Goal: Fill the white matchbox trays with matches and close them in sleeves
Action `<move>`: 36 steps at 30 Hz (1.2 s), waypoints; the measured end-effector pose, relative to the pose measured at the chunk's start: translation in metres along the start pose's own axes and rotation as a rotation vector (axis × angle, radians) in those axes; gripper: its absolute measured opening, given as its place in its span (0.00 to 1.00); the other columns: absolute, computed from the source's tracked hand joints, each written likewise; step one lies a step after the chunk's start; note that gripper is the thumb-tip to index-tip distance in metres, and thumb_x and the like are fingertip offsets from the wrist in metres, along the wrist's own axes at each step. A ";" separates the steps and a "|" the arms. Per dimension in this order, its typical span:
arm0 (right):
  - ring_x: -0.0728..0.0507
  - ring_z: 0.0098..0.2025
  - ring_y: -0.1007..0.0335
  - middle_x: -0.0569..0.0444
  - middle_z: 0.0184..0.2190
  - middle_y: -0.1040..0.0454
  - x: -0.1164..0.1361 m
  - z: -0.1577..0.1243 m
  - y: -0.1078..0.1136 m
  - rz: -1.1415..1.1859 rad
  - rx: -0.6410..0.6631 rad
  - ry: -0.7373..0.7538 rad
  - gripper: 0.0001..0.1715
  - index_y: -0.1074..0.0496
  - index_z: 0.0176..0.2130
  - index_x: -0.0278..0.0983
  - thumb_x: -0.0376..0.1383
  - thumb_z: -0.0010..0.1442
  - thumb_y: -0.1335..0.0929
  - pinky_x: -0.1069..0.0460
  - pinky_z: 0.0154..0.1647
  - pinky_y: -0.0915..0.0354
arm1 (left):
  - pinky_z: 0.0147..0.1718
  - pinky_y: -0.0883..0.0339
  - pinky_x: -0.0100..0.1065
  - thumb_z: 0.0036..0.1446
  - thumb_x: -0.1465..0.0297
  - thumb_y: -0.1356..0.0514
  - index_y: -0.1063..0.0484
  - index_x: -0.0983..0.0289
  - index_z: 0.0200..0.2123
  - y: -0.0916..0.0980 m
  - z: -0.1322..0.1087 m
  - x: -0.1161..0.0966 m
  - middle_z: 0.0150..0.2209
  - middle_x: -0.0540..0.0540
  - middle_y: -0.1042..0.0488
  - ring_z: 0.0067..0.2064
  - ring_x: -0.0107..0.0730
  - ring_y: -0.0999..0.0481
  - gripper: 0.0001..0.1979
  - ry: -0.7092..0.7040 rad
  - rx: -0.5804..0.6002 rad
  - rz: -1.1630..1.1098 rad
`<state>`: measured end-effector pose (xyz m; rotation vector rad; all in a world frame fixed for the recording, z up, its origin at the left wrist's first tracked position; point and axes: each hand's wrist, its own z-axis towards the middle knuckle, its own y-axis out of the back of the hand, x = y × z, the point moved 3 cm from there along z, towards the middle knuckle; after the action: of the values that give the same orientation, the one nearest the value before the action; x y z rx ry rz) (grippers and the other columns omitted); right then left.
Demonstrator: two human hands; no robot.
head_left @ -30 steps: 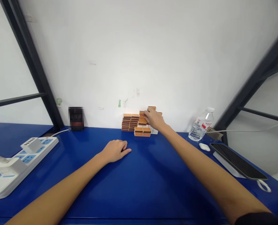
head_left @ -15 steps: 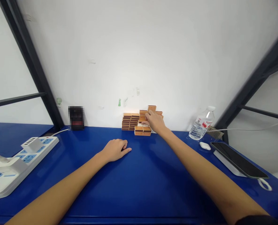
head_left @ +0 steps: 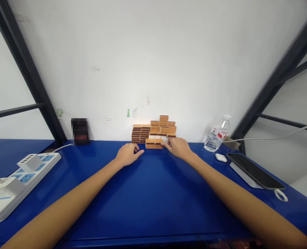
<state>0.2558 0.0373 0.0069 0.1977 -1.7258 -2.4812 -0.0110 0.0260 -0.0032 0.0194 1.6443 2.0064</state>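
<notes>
Small orange-and-brown boxes that look like matchboxes stand in a stepped stack [head_left: 154,129] against the wall, a single box on top. To its left is a pile of boxes [head_left: 141,134] with dark striped sides. A low front row [head_left: 154,144] sits before the stack. My right hand [head_left: 179,147] is at the right end of that row, its thumb touching or very close to it and the index finger apart; the other fingertips are hidden. My left hand [head_left: 126,154] rests on the blue table in front of the left pile, thumb stretched out, fingers loosely bent, holding nothing.
At left lies a white power strip [head_left: 43,168] with plugs; a blurred dark object [head_left: 80,132] stands by the wall. To the right are a water bottle [head_left: 217,135], a small white case [head_left: 221,157] and a phone [head_left: 254,171] on a stand. Dark metal frames flank the table.
My right hand has come down from the middle of the stack to the right end of the front row, uncovering the upper boxes. My left hand has barely moved. The view has shifted slightly.
</notes>
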 end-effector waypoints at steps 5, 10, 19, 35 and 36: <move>0.42 0.36 0.23 0.50 0.35 0.19 -0.005 -0.001 -0.027 0.238 0.081 -0.037 0.22 0.23 0.37 0.39 0.54 0.66 0.31 0.52 0.32 0.40 | 0.41 0.29 0.36 0.64 0.54 0.38 0.20 0.62 0.38 -0.015 0.037 -0.014 0.42 0.57 0.17 0.43 0.42 0.19 0.17 0.005 0.006 0.039; 0.44 0.32 0.25 0.52 0.32 0.20 -0.003 0.000 -0.032 0.321 0.071 -0.017 0.18 0.24 0.36 0.38 0.50 0.66 0.31 0.52 0.29 0.43 | 0.42 0.29 0.37 0.66 0.56 0.40 0.21 0.62 0.35 -0.028 0.047 -0.033 0.40 0.59 0.18 0.44 0.43 0.19 0.16 0.017 0.002 0.088; 0.40 0.37 0.22 0.48 0.36 0.19 -0.017 0.000 -0.031 0.195 0.023 -0.086 0.19 0.24 0.34 0.38 0.50 0.68 0.32 0.51 0.32 0.39 | 0.43 0.29 0.41 0.67 0.56 0.42 0.21 0.62 0.38 -0.038 0.054 -0.050 0.40 0.61 0.19 0.45 0.47 0.20 0.16 0.055 -0.054 0.177; 0.39 0.37 0.23 0.47 0.34 0.19 -0.035 0.001 -0.008 0.274 -0.075 -0.149 0.28 0.23 0.34 0.39 0.60 0.65 0.34 0.50 0.34 0.39 | 0.43 0.30 0.43 0.63 0.43 0.43 0.20 0.65 0.38 -0.026 0.054 -0.062 0.38 0.65 0.20 0.44 0.53 0.19 0.30 0.091 -0.099 0.204; 0.40 0.37 0.23 0.48 0.34 0.19 -0.041 0.003 -0.006 0.290 -0.098 -0.183 0.27 0.23 0.34 0.39 0.58 0.67 0.34 0.51 0.33 0.40 | 0.43 0.30 0.43 0.63 0.43 0.43 0.20 0.65 0.38 -0.026 0.054 -0.062 0.38 0.65 0.20 0.44 0.54 0.19 0.30 0.095 -0.102 0.209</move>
<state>0.2952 0.0488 0.0038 -0.2772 -1.5585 -2.4201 0.0706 0.0521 0.0062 0.0622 1.6545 2.2782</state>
